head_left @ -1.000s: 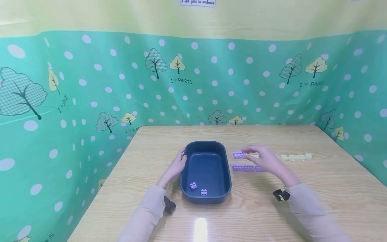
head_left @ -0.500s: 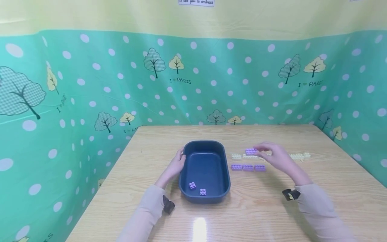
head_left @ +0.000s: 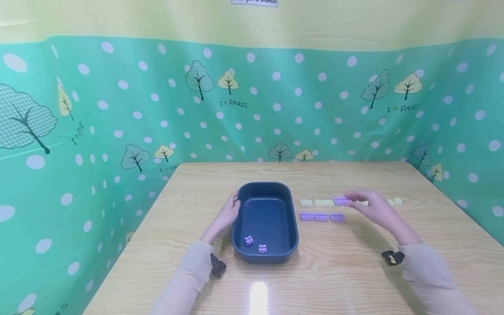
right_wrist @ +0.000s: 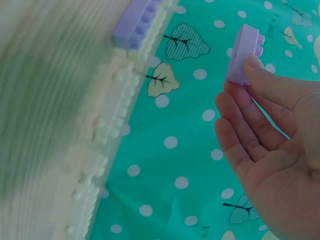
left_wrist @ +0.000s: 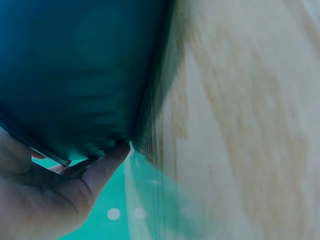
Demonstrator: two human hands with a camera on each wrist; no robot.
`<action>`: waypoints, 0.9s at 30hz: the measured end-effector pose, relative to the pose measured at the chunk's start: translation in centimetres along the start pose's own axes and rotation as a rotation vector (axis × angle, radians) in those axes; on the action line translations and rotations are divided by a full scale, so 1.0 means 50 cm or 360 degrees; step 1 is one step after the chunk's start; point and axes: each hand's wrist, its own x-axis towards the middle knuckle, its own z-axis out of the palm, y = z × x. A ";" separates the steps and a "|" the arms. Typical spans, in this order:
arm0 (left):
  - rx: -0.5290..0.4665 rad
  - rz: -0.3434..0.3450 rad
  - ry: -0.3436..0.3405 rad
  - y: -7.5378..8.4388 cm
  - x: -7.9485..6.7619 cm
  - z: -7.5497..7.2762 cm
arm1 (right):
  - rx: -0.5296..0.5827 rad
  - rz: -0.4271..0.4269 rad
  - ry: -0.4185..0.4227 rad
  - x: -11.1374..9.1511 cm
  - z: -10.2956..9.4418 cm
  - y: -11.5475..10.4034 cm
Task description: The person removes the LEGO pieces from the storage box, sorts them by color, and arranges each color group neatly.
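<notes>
My left hand (head_left: pixel 227 213) grips the left side of a dark blue tub (head_left: pixel 265 221), its fingers at the wall. In the left wrist view the thumb (left_wrist: pixel 107 165) lies along the tub's outside (left_wrist: pixel 85 85). Two small square purple building blocks (head_left: pixel 249 240) lie at the tub's near end. My right hand (head_left: pixel 374 208) pinches a longer purple building block (head_left: pixel 341 201) between thumb and fingertips. In the right wrist view this purple block (right_wrist: pixel 244 52) is raised off the table, studs facing right. It overlaps the row of pale yellow blocks (head_left: pixel 323 202) in the head view.
Three purple blocks (head_left: pixel 321 217) form a row to the right of the tub, in front of the pale yellow ones. The right hand hides part of the yellow row. A green dotted curtain (head_left: pixel 252 109) closes off the back and sides of the wooden table (head_left: pixel 334 271).
My right hand has carried the purple block rightward along the yellow row, uncovering the row's left end. The left hand keeps its hold on the tub. The head view has shifted slightly.
</notes>
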 end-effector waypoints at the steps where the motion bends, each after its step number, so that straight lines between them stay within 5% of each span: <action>1: 0.0009 -0.0001 0.0001 -0.001 0.000 0.000 | 0.0000 0.0012 -0.0003 -0.003 -0.001 0.003; 27: 0.0039 -0.0006 -0.0016 -0.003 0.001 0.001 | -0.0067 0.0116 -0.0141 -0.034 -0.010 0.074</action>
